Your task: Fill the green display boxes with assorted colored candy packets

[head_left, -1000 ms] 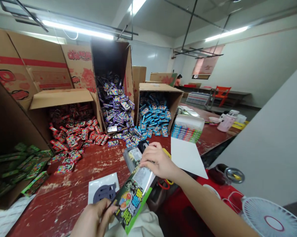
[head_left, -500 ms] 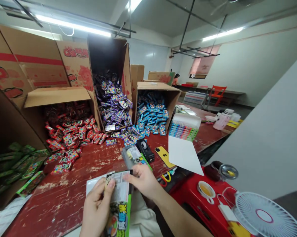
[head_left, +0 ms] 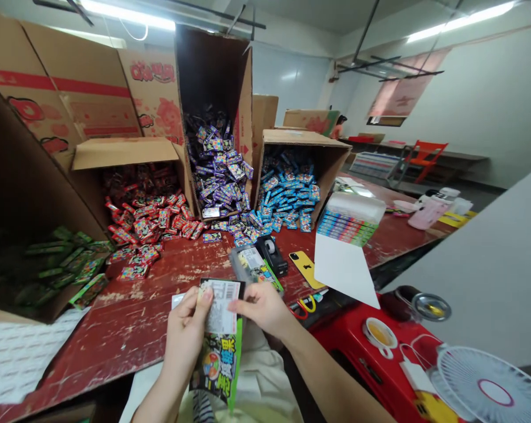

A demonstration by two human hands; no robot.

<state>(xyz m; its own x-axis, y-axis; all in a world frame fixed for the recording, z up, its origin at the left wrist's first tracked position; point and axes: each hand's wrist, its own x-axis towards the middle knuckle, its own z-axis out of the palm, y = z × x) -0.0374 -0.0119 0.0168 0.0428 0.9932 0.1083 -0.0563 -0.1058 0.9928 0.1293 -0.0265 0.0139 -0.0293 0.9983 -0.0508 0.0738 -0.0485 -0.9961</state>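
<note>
A black and green printed candy pouch [head_left: 219,358] with a white barcode label at its top is held up over my lap. My left hand [head_left: 188,323] pinches its upper left side, thumb on the front. My right hand [head_left: 265,305] grips its upper right edge, thumb against the label. Just beyond the pouch, more packaging of the same print [head_left: 256,264] lies on the red table [head_left: 137,317]. Beside that packaging stands a black tape dispenser [head_left: 274,255].
Open cartons spill small packets in green [head_left: 71,258], red [head_left: 146,217], purple [head_left: 223,176] and blue [head_left: 287,197]. Rightward are a yellow phone [head_left: 307,267], scissors [head_left: 304,306], a stack of coloured packs [head_left: 347,226], a cup of tea [head_left: 380,335] and a fan [head_left: 494,388].
The view has shifted, so the table and cartons appear further right and higher. Both hands still hold the pouch, and more of its lower front now shows.
</note>
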